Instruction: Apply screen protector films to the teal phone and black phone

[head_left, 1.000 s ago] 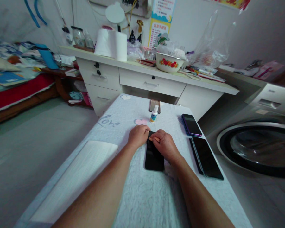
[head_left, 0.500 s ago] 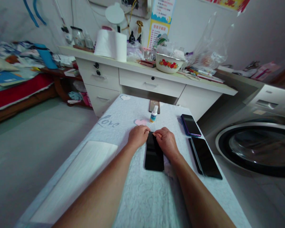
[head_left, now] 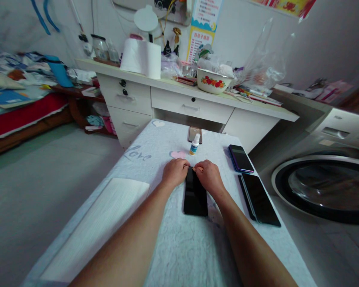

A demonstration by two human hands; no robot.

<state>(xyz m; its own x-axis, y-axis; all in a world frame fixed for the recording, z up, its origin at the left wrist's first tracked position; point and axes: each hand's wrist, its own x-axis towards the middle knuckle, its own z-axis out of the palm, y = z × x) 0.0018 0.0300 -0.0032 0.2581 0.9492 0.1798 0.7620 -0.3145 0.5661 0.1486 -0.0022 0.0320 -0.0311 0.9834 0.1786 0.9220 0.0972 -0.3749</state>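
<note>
A black smartphone [head_left: 195, 197] lies face up on the cloth-covered table between my forearms. My left hand [head_left: 175, 173] is closed at its far left corner, fingertips pressed together on the edge. At the far right corner my right hand [head_left: 210, 176] is closed too, its fingers curled and touching the phone. Whether something thin is pinched in the fingers is too small to make out. Just beyond my hands stands a small white spray bottle [head_left: 194, 146] with a blue and yellow label. Behind it lies another phone [head_left: 192, 132], partly hidden.
On the table's right side lie a dark phone [head_left: 241, 159] and a larger black device [head_left: 262, 200]. A whitish flat sheet [head_left: 107, 219] covers the left side. A white desk [head_left: 173, 93] with a flowered bowl [head_left: 213, 81] stands beyond; a washing machine [head_left: 332, 159] is at the right.
Both hands stay at the phone's far corners, with hardly any movement. The whole view has shifted very slightly.
</note>
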